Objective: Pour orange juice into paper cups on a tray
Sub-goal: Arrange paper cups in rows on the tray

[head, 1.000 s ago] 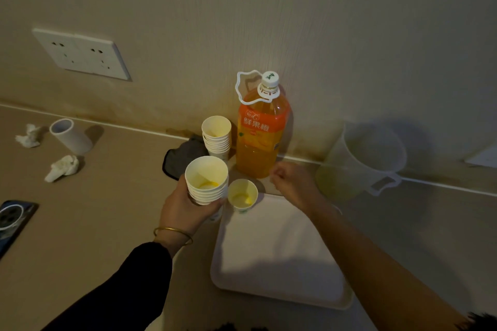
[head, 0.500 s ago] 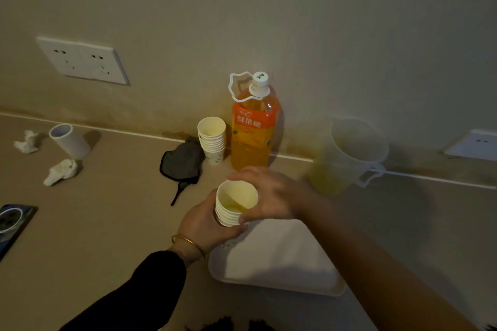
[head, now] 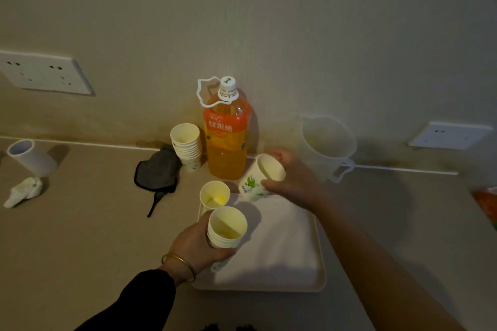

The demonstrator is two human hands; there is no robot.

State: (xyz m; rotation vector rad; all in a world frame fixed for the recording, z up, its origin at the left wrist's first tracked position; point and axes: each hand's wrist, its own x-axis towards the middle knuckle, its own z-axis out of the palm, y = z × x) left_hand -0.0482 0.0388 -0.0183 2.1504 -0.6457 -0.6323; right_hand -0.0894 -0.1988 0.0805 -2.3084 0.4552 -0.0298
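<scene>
1. Parted since half a second ago: right hand [head: 293, 183] gone from the held stack [head: 226, 228] toward the far edge of the tray [head: 290, 263], taking a single cup [head: 262, 177] with it.
2. Right-hand grip: fingers and thumb curled round the single cup close to its rim. Cup tipped, mouth turned up and toward the camera, base low over the tray's far edge; touching it or just clear, cannot tell.
3. Left-hand grip: left hand [head: 196, 244] wrapped round the held stack's lower wall. Stack near upright over the tray's left side, with a trace of yellow liquid in the top cup.
4. Task things: standing cup [head: 214, 195] at the tray's far-left corner, a little juice inside. Juice bottle [head: 227, 137] upright on the counter [head: 80, 236] just beyond the tray's far edge, cap [head: 228, 83] on. Spare stack [head: 187, 146] just beside it, to the left.
5. Likely trouble: set down tilted on the tray's raised lip, the single cup could roll or topple. Right knuckles near the bottle and the standing cup, so a careless swing could knock either and spill. Dregs in the held stack could slop out if tipped. Empty paper cups light enough to tip under a heavy pour. Both hands occupied, bottle not yet opened.
6. Pose: right forearm bare, reaching in from the lower right diagonally across the tray. Left forearm in a dark sleeve [head: 139, 301] from the lower left, bangle [head: 178, 260] at the wrist, back of the hand toward the camera.
</scene>
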